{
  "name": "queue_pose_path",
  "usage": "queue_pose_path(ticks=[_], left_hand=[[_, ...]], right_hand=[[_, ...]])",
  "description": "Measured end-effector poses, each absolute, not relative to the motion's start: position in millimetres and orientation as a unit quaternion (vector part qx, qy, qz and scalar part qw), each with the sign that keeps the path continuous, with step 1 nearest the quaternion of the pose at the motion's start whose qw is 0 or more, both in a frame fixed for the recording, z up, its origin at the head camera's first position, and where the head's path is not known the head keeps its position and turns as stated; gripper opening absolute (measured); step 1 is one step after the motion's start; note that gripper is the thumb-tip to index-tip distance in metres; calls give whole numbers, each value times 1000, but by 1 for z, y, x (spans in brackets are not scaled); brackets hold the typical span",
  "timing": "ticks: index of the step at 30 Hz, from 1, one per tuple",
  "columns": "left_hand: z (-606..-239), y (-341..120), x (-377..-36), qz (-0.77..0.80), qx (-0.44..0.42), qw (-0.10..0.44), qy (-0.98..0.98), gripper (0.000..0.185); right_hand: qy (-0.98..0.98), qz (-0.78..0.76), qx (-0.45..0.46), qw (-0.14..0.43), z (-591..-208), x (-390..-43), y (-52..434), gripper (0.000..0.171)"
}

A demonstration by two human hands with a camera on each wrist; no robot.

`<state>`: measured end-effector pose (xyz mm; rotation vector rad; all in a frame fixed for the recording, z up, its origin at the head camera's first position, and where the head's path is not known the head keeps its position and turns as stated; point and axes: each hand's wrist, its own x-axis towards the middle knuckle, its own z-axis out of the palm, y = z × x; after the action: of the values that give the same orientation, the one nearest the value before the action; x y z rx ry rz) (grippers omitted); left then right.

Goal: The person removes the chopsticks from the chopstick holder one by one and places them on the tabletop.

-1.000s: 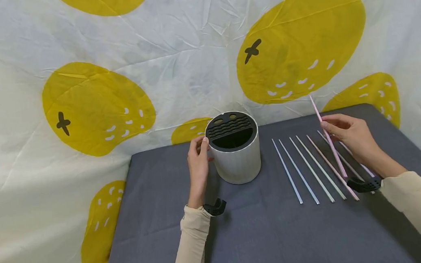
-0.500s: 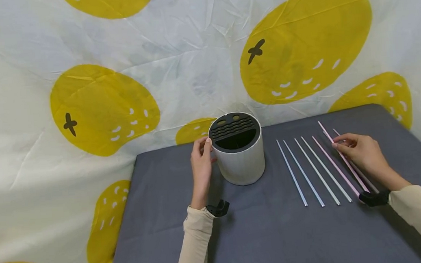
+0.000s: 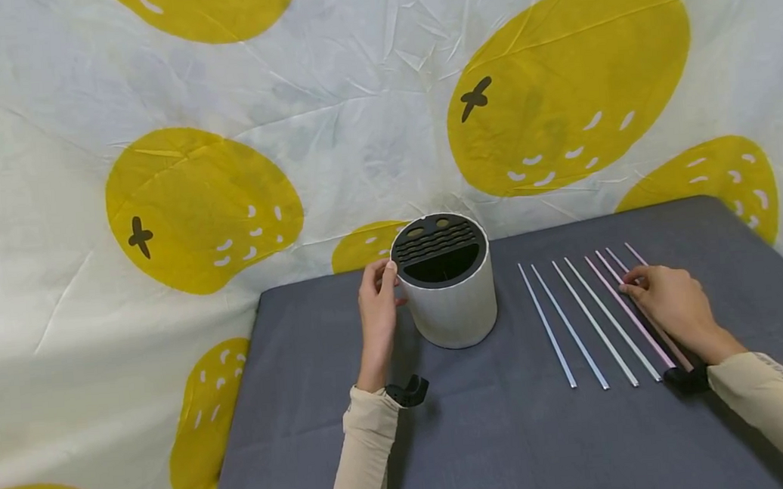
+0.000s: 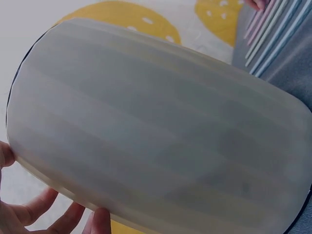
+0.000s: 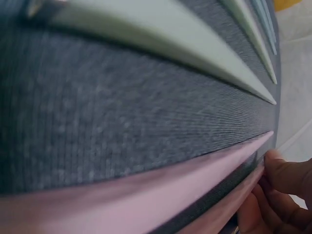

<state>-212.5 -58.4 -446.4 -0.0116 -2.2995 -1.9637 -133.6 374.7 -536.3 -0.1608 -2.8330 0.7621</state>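
A white round holder (image 3: 456, 308) with a black slotted top stands on the grey table (image 3: 487, 442). My left hand (image 3: 377, 310) grips its left side, thumb and fingers by the rim; in the left wrist view the holder (image 4: 161, 126) fills the frame, with my fingers (image 4: 48, 214) curled under it. Several thin straws lie in a row to its right, blue (image 3: 547, 324), white (image 3: 608, 320) and pink. My right hand (image 3: 668, 305) rests low on the table and pinches a pink straw (image 3: 609, 263) lying flat; the right wrist view shows this straw (image 5: 219, 210) at my fingertips (image 5: 282, 185).
A white cloth with big yellow fruit prints (image 3: 557, 81) hangs right behind the table and drapes past its left edge. Bare grey tabletop lies in front of the holder and straws. A black wrist mount (image 3: 408, 391) sits at each sleeve.
My right hand has lowered the pink straw from a raised, tilted hold down flat onto the table beside the other straws. The left hand has stayed on the holder.
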Motion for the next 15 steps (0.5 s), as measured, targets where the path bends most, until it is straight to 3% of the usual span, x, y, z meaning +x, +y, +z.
queue_pose_path(ticks=[9,15], left_hand=[[-442,-63,-217,-652,-23,41,-757,39],[-448,-98,-230,-622,-113,-23,-774,51]], right_hand=[[-964,244,-47,89,-542,-138,373,17],[-964,244,-29,99,-529,-132,388,20]])
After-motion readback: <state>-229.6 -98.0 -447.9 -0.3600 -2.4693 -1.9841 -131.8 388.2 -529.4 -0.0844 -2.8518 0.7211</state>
